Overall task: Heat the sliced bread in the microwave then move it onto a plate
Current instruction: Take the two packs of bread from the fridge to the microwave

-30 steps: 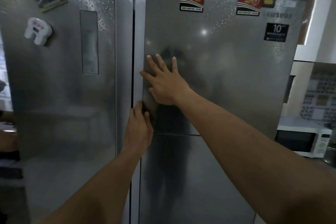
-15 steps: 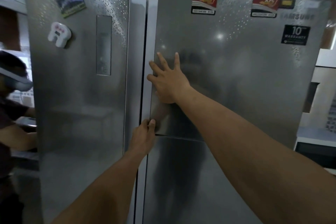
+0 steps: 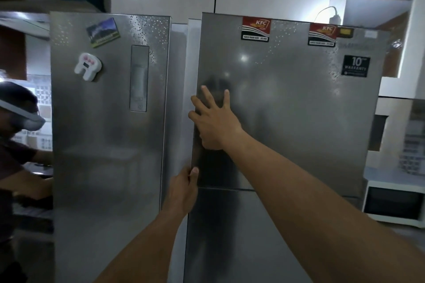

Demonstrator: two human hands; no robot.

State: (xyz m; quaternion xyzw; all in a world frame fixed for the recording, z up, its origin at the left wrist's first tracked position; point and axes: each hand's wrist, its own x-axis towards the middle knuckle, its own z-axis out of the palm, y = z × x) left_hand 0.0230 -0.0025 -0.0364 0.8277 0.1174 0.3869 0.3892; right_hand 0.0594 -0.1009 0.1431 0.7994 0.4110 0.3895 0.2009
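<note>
A person braces a fridge door [image 3: 287,110].
The right hand [image 3: 215,125] stays spread flat on it; the left hand [image 3: 182,188], at its 7 o'clock, now grips the edge.

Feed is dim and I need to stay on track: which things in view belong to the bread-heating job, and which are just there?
Job: upper fridge door, left hand gripping its edge, right hand flat on it; white microwave. No bread or plate in view.
Just there: KFC stickers, timer magnet, picture magnet, warranty sticker, another person.
</note>
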